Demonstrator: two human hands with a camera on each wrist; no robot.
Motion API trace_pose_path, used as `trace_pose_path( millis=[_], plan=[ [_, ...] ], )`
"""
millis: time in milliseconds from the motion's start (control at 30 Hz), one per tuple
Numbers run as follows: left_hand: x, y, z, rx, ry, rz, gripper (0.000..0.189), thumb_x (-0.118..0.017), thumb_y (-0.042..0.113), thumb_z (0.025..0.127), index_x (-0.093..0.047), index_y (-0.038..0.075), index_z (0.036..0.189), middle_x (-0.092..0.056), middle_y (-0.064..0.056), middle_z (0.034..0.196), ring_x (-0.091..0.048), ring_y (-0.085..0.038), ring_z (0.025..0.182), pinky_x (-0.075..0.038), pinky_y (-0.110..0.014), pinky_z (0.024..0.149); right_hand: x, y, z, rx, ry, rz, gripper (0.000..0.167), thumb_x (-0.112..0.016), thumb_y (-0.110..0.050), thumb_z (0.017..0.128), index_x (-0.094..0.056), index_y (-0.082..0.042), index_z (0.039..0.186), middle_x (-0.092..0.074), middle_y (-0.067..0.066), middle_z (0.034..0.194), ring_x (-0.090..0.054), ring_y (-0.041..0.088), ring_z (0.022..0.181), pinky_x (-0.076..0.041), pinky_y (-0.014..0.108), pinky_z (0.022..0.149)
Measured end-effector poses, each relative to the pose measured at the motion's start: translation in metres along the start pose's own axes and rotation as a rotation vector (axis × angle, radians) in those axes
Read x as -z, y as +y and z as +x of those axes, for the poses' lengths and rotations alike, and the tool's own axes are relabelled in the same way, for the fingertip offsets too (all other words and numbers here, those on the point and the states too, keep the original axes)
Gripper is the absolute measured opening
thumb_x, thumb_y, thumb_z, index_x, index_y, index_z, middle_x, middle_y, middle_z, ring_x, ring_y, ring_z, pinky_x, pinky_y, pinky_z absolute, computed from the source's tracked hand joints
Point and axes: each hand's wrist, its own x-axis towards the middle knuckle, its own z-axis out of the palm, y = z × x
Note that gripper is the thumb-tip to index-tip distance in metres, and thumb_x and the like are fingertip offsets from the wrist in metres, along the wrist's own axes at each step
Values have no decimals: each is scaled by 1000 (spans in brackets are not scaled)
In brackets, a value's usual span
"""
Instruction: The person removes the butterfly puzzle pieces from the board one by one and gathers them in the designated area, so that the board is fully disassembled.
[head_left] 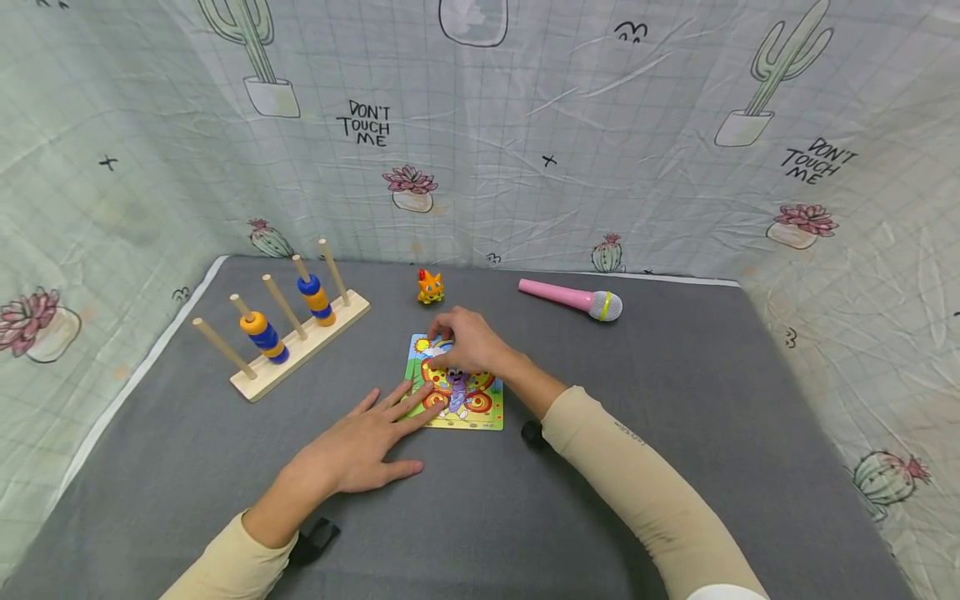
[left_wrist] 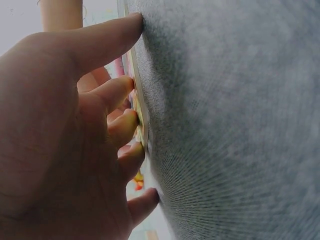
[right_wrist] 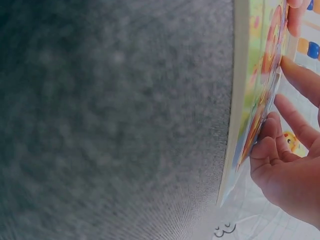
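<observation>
A square jigsaw puzzle (head_left: 480, 414) with a cartoon butterfly lies flat on the grey table. My left hand (head_left: 371, 446) is spread, its straight fingers resting across the puzzle's lower left part; the thumb touches the cloth. In the left wrist view, the fingertips (left_wrist: 131, 120) press along the board's edge. Over the upper left of the picture, my right hand (head_left: 468, 340) bends its thumb and fingers down and pinches a puzzle piece, mostly covered by the hand. The right wrist view shows the thumb and index finger (right_wrist: 295, 117) close to the board (right_wrist: 240, 100), other fingers curled.
A wooden peg rack (head_left: 307, 346) with blue and orange rings on two pegs stands to the left. Behind the puzzle is a small orange toy figure (head_left: 431, 287). A pink toy microphone (head_left: 558, 294) lies at the back right. Patterned cloth (head_left: 480, 125) hangs behind the table.
</observation>
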Motion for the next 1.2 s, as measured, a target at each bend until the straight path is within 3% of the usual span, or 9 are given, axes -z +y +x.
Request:
trace_pose_path(
  millis=[300,533,767,967,1200],
  plan=[
    [-2,-2,0,-2,3,-5,77,-65,51,100,-31,29,165,-16,1,176,-12,-34,163,-17,-71,124,4,-4,1,-29,-50,13,39,-88,-26,86,-73,-12,119,-63,9,114,-58,22,104,-51,34,90],
    [-3,-3,0,-2,4,6,77,-64,52,100,-31,29,166,-15,2,176,-12,-33,163,-17,-70,124,3,-7,3,-13,-65,-19,39,-85,-30,88,-71,-13,121,-62,8,111,-56,21,99,-48,32,82],
    [-2,-3,0,11,1,-2,77,-65,52,100,-31,31,165,-17,2,176,-12,-33,163,-16,-70,124,1,-13,4,-58,-57,-48,40,-85,-33,88,-70,-14,120,-59,7,110,-56,21,95,-46,31,78],
    [-1,-2,-1,8,3,5,77,-65,52,100,-31,31,166,-16,2,176,-12,-33,163,-16,-70,124,0,-12,5,-55,-61,-50,41,-85,-32,88,-70,-13,121,-61,7,114,-57,20,101,-49,33,85],
    [-2,-1,-1,4,-2,-9,76,-63,52,101,-30,32,166,-15,3,176,-11,-33,163,-15,-70,125,4,-10,6,-44,-108,-8,40,-86,-20,87,-70,-9,121,-65,8,115,-58,21,109,-50,35,98]
  ],
)
